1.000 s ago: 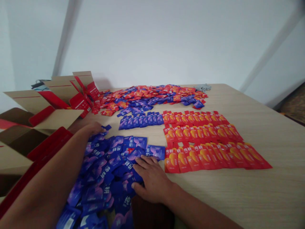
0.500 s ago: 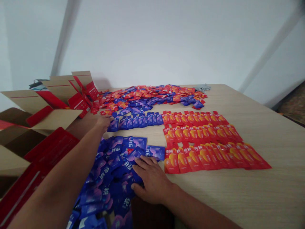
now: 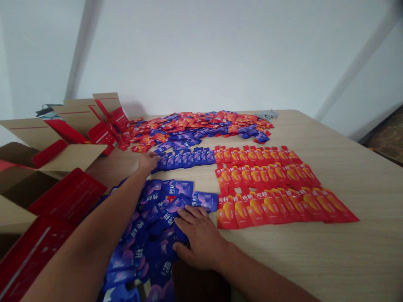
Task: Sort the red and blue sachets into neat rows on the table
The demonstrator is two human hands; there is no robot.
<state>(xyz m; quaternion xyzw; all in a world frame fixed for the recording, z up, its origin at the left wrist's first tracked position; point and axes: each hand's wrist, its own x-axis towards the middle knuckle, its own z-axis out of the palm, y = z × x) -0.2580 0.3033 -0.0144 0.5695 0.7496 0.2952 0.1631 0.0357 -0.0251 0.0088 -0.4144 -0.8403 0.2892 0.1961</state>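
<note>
My left hand (image 3: 147, 162) is at the left end of a row of overlapping blue sachets (image 3: 188, 159). Its fingers are closed on the end blue sachet (image 3: 155, 167), mostly covered by the hand. On a loose heap of blue sachets (image 3: 151, 226) nearer to me, my right hand (image 3: 201, 237) lies palm down, fingers spread, gripping nothing. To the right, red sachets with orange fruit pictures (image 3: 267, 176) lie overlapped in three rows, the farthest in line with the blue row.
Red cartons with raised cardboard flaps (image 3: 74, 157) stand along the left. At the back, a mixed heap of red and blue sachets (image 3: 201, 123) stretches across the table (image 3: 355, 184), with a small grey bundle (image 3: 267, 115) at its right end. A white wall (image 3: 214, 54) rises behind.
My left hand has moved right, sliding the end blue sachet in against its row. My right hand has stayed on the heap.
</note>
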